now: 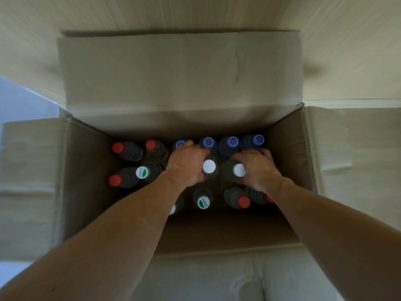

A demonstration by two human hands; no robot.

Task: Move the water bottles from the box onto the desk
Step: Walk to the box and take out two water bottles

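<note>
1. Water bottles (pixel 130 151) stand upright, packed close together inside the open cardboard box (pixel 82 170).
2. Your left hand (pixel 186 165) curls round a white-capped bottle (pixel 209 166) mid-box.
3. Your right hand (pixel 259 169) grips a second white-capped bottle (pixel 239 170) just beside it.

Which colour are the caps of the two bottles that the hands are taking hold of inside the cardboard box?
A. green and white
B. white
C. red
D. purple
B: the left hand wraps around a bottle with a plain white cap, and the right hand wraps around another white-capped bottle; the red and purple caps stand apart from the hands' grip.
</note>
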